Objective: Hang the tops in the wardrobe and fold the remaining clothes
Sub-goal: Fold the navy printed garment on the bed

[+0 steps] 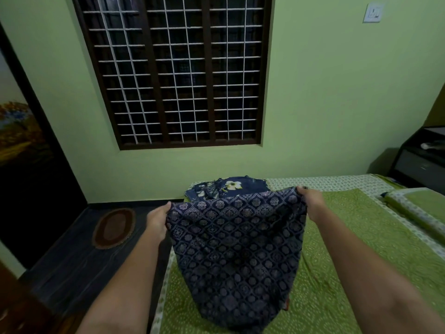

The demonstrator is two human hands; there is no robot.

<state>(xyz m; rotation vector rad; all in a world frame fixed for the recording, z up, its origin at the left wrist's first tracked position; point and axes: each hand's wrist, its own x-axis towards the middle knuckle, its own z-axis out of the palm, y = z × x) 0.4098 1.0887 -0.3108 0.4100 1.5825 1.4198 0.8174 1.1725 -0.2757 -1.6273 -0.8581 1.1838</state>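
An oval rug (113, 228) lies on the dark floor at far left. The left hand (157, 219) pinches the left upper corner of a navy patterned garment (237, 249), fingers curled round the edge. The garment hangs lengthwise toward the person over the green bedsheet (361, 237), top edge stretched between both grips. Behind it lies a folded blue floral cloth (231, 186). The right hand (311, 201) grips the right corner.

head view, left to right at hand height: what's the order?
oval rug → left hand → dark patterned garment → right hand → rolled green bedding
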